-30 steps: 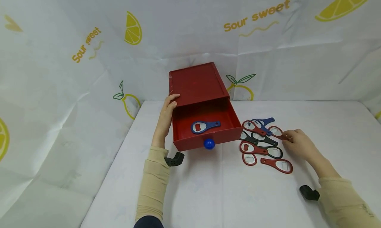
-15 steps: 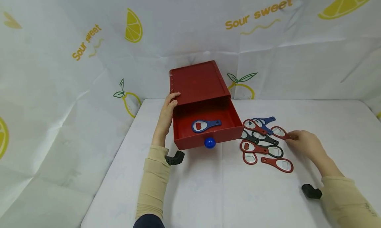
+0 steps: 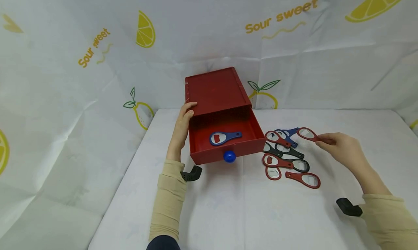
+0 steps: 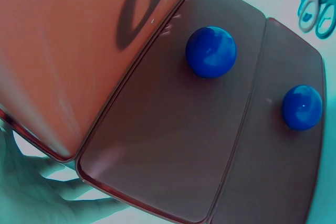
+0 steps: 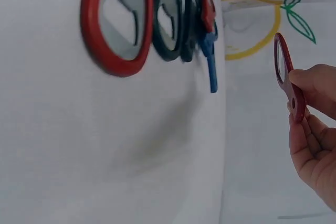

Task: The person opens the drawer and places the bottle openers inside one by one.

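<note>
My right hand (image 3: 346, 150) pinches the handle end of a red bottle opener (image 3: 307, 134) between thumb and fingers, its ring pointing left. In the right wrist view this red opener is held up apart from the pile. My left hand (image 3: 179, 132) rests along the left side of a red drawer box (image 3: 217, 90), fingertips at its top edge. The drawer (image 3: 209, 156) is pulled out, and a blue bottle opener (image 3: 225, 138) lies inside. A blue knob (image 3: 229, 156) sits on its front. The left wrist view shows a second blue knob (image 4: 302, 107) on a panel beside it.
Several red, blue and black bottle openers overlap on the white table (image 3: 212, 213), right of the drawer. A single red opener (image 3: 303, 179) lies at the pile's near edge. Behind the box hangs a white cloth (image 3: 202, 25) with lemon prints.
My right hand has drawn a red bottle opener away from the pile and raised it, moving slightly right. The left hand and drawer box stay in place.
</note>
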A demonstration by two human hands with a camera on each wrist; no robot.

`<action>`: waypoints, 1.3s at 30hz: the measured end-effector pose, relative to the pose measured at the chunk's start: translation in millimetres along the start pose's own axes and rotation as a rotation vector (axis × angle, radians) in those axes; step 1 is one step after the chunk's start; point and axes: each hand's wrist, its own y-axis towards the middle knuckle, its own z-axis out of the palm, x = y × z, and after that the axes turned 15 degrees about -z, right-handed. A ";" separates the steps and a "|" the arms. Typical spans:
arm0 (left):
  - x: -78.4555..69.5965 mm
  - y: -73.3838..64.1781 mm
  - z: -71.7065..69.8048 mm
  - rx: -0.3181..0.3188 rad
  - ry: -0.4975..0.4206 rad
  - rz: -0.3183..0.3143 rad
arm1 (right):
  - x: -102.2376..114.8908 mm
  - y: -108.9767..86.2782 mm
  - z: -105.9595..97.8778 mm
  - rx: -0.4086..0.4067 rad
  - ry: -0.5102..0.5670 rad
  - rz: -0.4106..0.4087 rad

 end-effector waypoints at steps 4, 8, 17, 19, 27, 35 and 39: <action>-1.2 -0.6 0.1 -0.002 -0.002 -0.004 | 14.8 2.9 -12.1 -0.050 0.009 -0.014; -2.1 -1.9 0.5 0.000 -0.002 0.000 | 31.2 7.4 -21.7 -0.108 0.040 -0.057; -1.6 -2.9 1.3 -0.001 -0.007 0.001 | 76.4 24.0 -36.5 -0.241 0.108 -0.115; -1.7 -3.1 1.1 -0.002 -0.010 0.003 | 86.4 29.5 -37.9 -0.264 0.126 -0.139; -2.7 -2.5 1.2 0.000 -0.005 0.006 | 123.2 51.1 -35.1 -0.311 0.220 -0.262; -3.0 -0.8 2.3 0.007 -0.022 0.017 | 146.1 78.7 -23.8 -0.343 0.384 -0.528; -2.6 -1.7 1.9 -0.001 -0.022 0.014 | 157.7 86.3 -18.6 -0.295 0.463 -0.590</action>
